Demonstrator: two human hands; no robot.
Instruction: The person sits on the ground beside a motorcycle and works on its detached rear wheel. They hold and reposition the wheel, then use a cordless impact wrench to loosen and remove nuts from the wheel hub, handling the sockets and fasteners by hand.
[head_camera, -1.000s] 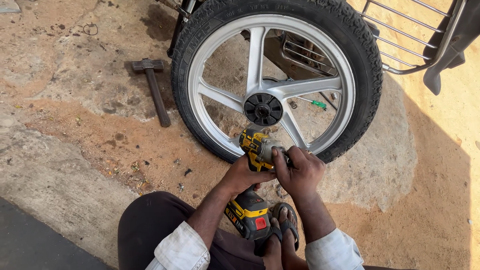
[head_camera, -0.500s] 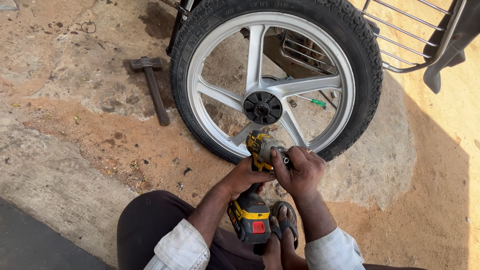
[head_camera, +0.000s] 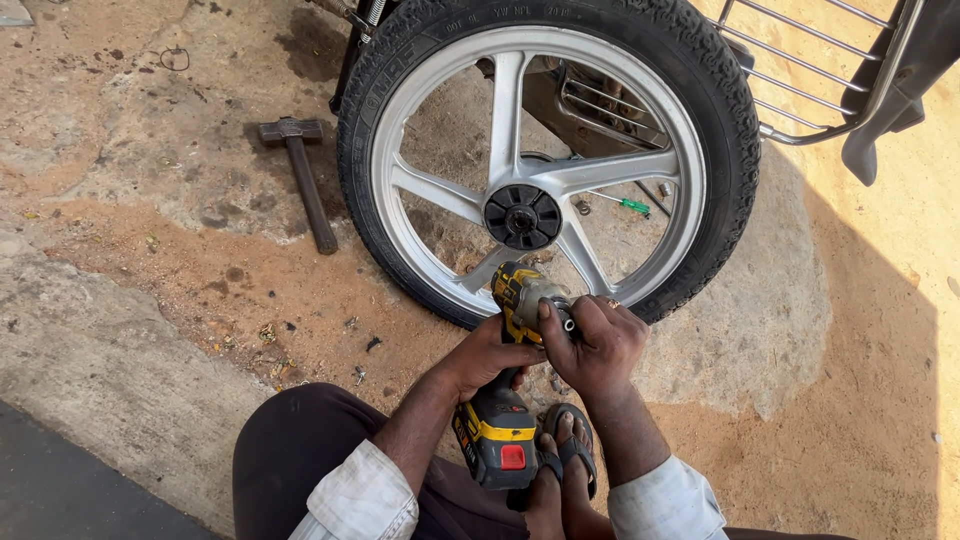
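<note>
A motorcycle wheel (head_camera: 548, 150) with a black tyre, silver spokes and a black hub (head_camera: 522, 216) lies on the sandy ground in front of me. Below it I hold a yellow and black cordless impact wrench (head_camera: 505, 380) with its battery toward my knees. My left hand (head_camera: 490, 352) grips the wrench's handle. My right hand (head_camera: 592, 340) is closed over the wrench's nose, with fingers around the metal socket end (head_camera: 562, 318). The tool's tip points right, just below the wheel rim.
A hammer (head_camera: 302, 175) lies on the ground left of the wheel. A green-handled screwdriver (head_camera: 625, 204) shows through the spokes. A metal wire rack (head_camera: 820, 70) stands at the top right. My sandalled foot (head_camera: 565, 455) rests under the tool. A dark paved strip (head_camera: 70, 480) runs along the bottom left.
The view has shifted slightly. My right hand has adjusted its fingers on the wrench's nose; the wrench stays at the wheel's lower rim.
</note>
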